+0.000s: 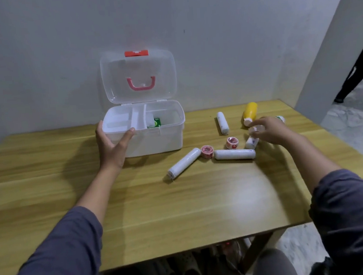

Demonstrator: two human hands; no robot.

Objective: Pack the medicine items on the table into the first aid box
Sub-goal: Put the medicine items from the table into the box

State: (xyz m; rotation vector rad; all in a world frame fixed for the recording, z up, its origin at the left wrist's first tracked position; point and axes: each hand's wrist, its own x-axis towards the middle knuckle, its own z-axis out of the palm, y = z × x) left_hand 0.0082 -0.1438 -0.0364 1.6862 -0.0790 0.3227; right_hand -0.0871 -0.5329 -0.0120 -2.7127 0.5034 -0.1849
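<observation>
I see the first aid box at the back of the wooden table, against the wall, with its clear lid standing open and upright. Inside, a white tray fills the left part; in the right part I can make out a white item with a green pack beside it.

My left hand is spread wide and pressed against the box's near left corner, thumb along the left side, fingertips on the front rim. It grips nothing else.

My right hand is over the cluster of items to the right of the box. The fingers are curled loosely and slightly blurred; a small white bottle sits just under the fingertips, and I cannot tell whether the fingers have closed on it or only touch it. A yellow bottle lies on its side just behind the hand, cap toward me.

The rest lies loose on the table, apart from both hands: one white bandage roll behind the group, a second bandage roll lying crosswise in front of the right hand, a third bandage roll angled toward the box. Two small red-and-white tape rolls sit between them, one tape roll near the small bottle, the other tape roll touching the end of the third bandage roll.
</observation>
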